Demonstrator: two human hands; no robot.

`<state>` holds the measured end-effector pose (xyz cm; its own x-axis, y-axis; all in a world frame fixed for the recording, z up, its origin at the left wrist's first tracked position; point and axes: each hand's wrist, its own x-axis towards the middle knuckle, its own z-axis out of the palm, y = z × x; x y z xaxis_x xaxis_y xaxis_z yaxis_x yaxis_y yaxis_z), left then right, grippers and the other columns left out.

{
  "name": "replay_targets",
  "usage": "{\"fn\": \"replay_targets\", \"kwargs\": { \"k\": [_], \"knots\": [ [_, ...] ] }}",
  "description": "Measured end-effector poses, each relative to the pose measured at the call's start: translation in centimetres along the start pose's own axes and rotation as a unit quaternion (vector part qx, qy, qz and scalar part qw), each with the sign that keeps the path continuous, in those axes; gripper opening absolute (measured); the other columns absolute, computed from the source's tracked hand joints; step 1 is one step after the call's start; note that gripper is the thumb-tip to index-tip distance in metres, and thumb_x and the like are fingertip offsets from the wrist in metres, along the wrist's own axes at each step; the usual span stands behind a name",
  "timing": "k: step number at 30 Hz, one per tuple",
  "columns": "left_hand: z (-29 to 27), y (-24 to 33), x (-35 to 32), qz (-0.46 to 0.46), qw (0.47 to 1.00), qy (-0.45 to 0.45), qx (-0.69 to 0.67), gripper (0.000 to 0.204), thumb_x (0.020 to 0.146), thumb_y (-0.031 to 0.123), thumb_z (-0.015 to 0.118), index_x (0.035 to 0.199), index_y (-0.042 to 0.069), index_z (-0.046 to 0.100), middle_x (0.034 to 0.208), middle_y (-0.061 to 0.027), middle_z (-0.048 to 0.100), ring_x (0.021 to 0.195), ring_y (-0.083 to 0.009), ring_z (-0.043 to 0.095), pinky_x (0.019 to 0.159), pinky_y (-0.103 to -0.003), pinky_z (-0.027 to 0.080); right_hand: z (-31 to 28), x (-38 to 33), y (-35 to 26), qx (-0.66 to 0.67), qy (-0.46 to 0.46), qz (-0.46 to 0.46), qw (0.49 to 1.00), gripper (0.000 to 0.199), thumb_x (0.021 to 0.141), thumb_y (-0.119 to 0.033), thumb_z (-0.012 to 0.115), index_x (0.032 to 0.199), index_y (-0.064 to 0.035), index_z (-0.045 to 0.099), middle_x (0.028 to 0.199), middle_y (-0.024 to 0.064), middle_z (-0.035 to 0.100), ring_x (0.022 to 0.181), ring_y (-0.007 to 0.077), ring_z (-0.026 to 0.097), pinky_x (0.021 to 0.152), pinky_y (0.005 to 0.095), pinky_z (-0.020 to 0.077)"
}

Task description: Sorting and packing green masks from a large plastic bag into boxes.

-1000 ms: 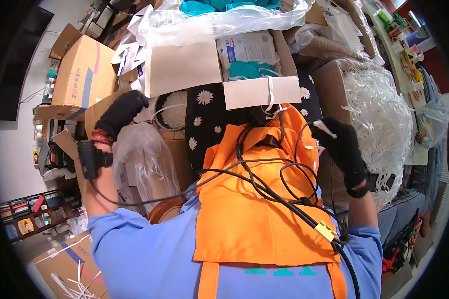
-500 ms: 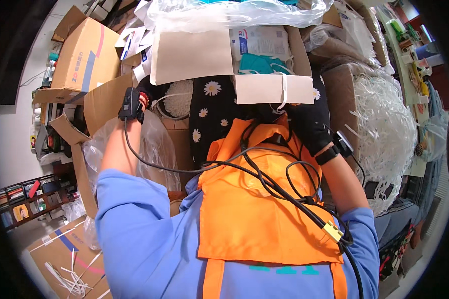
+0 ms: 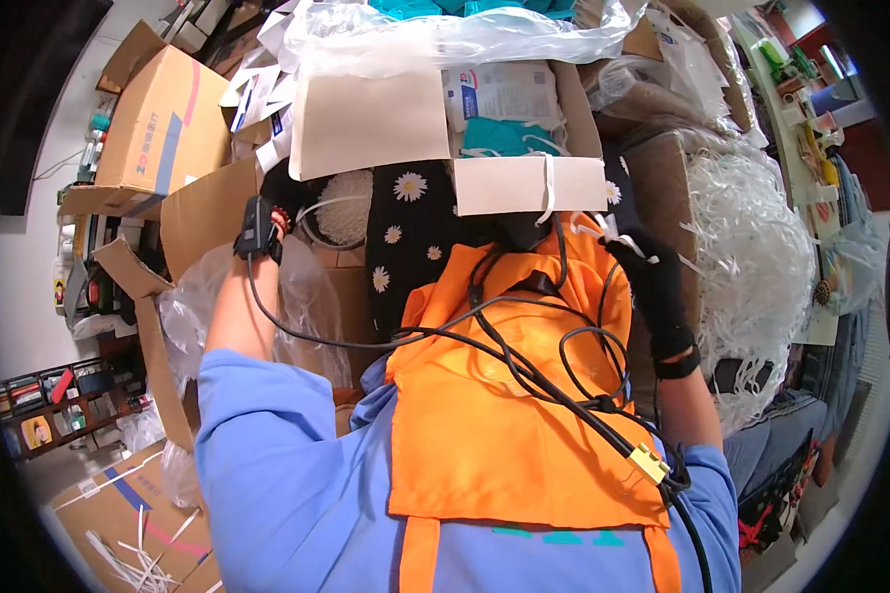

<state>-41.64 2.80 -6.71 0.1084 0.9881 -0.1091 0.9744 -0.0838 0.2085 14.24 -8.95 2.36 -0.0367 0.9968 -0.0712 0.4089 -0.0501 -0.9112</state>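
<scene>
My left hand [image 3: 279,198], in a black glove with a black wrist unit and cable, reaches into an open cardboard box [image 3: 208,208]. Its fingers lie by a white coiled tube [image 3: 338,210] and are partly hidden by the flap. A black cloth with white daisies [image 3: 405,247] hangs in the box's middle, over my orange vest [image 3: 504,435]. My right hand [image 3: 655,289], also gloved in black, is at the box's right side against a mass of shredded white paper [image 3: 752,277]. A few white paper strips [image 3: 608,229] sit in its fingertips.
Two pale cardboard flaps [image 3: 371,124] and clear plastic film [image 3: 445,35] cover the box's far side. A closed brown carton [image 3: 153,124] stands at the left. Clear plastic bags [image 3: 193,306] bulge by my left arm. Shelving with small items lies at the lower left.
My left hand has moved from the outer flap up and into the box. My right hand went toward the box's middle, then back out to the shredded paper on the right.
</scene>
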Motion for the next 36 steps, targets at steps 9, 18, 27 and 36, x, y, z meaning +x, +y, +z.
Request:
{"fn": "replay_targets", "kwargs": {
  "k": [9,18,27,36],
  "knots": [
    [-12.5,4.3,2.2,0.115,0.887,0.424,0.143,0.035,0.081,0.004,0.057,0.116,-0.002,0.058,0.104,-0.0203,0.064,0.095,-0.0309,0.063,0.083,-0.037,0.050,-3.1,-2.2,-6.4,0.211,0.026,0.098,0.972,0.021,0.091,-0.021,0.056,0.102,-0.0046,0.063,0.081,-0.0016,0.063,0.070,0.0061,0.057,0.060,0.0205,0.0427],
    [-10.8,35.3,-3.3,0.325,0.767,-0.190,-0.520,0.073,0.073,0.003,0.076,0.137,0.007,0.041,0.133,-0.0077,0.050,0.119,-0.0185,0.048,0.099,-0.033,0.040,-3.8,-2.5,-11.5,0.054,0.070,-0.078,0.993,0.029,0.093,-0.013,0.056,0.118,0.0017,0.057,0.103,0.0072,0.064,0.090,0.0135,0.063,0.078,0.0258,0.0504],
    [-7.0,38.6,-3.9,0.204,0.701,-0.285,-0.621,0.018,0.086,0.013,0.067,0.099,0.000,0.066,0.086,-0.0039,0.067,0.079,-0.0080,0.060,0.074,-0.023,0.049,-5.2,-1.8,-9.2,0.002,0.133,-0.121,0.984,0.036,0.086,0.003,0.053,0.121,-0.0018,0.058,0.109,0.0072,0.063,0.100,0.0152,0.059,0.085,0.0274,0.0477],
    [-3.9,37.2,-2.5,0.346,0.748,-0.179,-0.537,0.016,0.084,0.012,0.065,0.095,0.001,0.067,0.082,-0.0039,0.065,0.072,-0.0081,0.060,0.067,-0.024,0.050,-5.1,-0.5,-8.5,-0.026,0.160,-0.144,0.976,0.013,0.096,-0.012,0.051,0.101,-0.0037,0.058,0.082,0.0002,0.060,0.072,0.0078,0.057,0.061,0.0216,0.0461]
  ]
}}
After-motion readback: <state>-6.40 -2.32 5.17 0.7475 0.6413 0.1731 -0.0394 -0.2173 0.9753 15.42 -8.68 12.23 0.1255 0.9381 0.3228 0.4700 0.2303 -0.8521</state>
